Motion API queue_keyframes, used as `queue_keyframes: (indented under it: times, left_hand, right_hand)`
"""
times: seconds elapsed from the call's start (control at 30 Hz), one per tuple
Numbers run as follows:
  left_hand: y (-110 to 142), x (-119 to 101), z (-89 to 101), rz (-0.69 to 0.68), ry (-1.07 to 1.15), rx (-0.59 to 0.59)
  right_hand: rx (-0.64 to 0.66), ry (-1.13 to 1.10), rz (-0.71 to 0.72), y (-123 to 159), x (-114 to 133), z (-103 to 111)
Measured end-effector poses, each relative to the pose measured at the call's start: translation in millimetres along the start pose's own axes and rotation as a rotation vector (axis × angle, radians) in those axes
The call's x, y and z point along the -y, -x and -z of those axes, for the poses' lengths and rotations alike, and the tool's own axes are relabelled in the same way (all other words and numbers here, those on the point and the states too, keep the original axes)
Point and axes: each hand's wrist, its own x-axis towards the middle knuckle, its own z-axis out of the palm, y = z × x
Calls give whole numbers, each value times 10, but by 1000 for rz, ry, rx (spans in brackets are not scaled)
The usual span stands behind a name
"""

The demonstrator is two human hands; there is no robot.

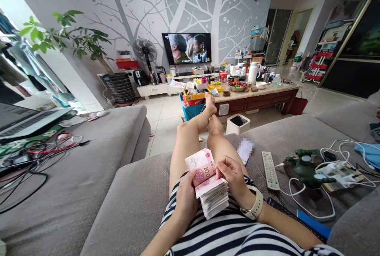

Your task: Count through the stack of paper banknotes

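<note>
A thick stack of pink 100 banknotes point(212, 198) rests over my lap, folded so that its lower part fans toward me. My left hand point(187, 194) is closed around the left side of the stack, thumb on top. At the right edge of the upper notes, my right hand point(230, 173) pinches a note between thumb and fingers. The top note stands up with its printed 100 facing me. A watch with a pale strap point(255, 204) is on my right wrist. Striped black and white cloth point(208, 238) lies beneath my forearms.
On the sofa to my right lie a remote control point(270, 171), a phone point(245, 149), a dark green figure point(307, 169) and a power strip point(341, 175) with white cables. Left are a laptop point(38, 123) and tangled cables. My feet rest against a cluttered coffee table point(267, 101).
</note>
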Motion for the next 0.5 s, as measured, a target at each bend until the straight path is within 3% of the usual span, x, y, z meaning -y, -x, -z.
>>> queue_keyframes:
  times: [0.33, 0.5]
  left_hand:
    - [46, -44, -27, 18, -49, 84]
    - [42, -44, -34, 24, -59, 67]
  right_hand:
    - [-127, 4, -34, -69, -98, 11]
    - [-95, 74, -45, -81, -90, 16]
